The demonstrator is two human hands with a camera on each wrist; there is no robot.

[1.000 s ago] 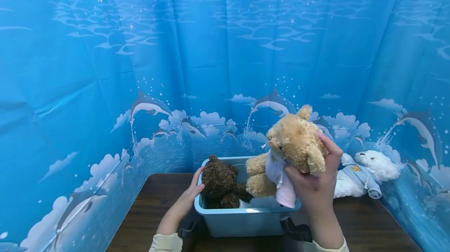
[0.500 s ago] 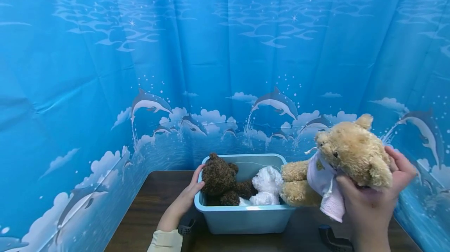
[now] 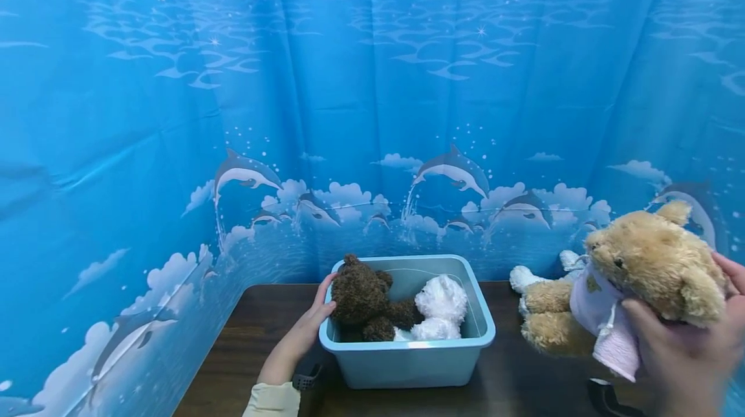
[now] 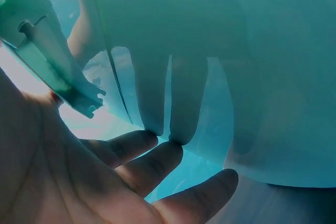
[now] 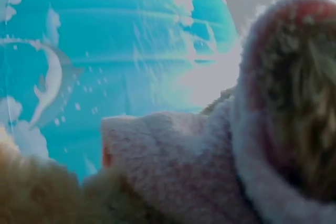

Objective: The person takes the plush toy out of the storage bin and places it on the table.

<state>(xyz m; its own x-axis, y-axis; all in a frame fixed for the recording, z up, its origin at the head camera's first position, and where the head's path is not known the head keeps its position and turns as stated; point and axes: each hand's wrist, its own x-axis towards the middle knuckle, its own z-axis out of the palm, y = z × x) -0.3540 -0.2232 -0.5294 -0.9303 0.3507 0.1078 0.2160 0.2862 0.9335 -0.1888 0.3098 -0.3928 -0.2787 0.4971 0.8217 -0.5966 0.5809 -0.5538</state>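
At the lower right of the head view my right hand (image 3: 692, 346), blurred, grips a light-brown teddy bear (image 3: 658, 262) in a pale pink hooded top by its head and neck. It is lifted, feet pointing left. Up close in the right wrist view are the bear's pink top (image 5: 173, 150) and fur. At the left rim of a light-blue bin (image 3: 407, 362) my left hand (image 3: 305, 330) holds the edge; the left wrist view shows several fingers (image 4: 152, 166) against its glossy wall. Inside sit a dark-brown teddy bear (image 3: 361, 294) and a white teddy bear (image 3: 442, 300).
Behind the held bear, a white plush (image 3: 524, 278) lies on the dark wooden table (image 3: 256, 320), mostly hidden. A blue dolphin-print curtain (image 3: 349, 113) surrounds the table at the back and sides.
My right hand has carried the light-brown bear from above the bin to the right, uncovering the white bear inside and covering most of the white plush on the table. My left hand stays put.
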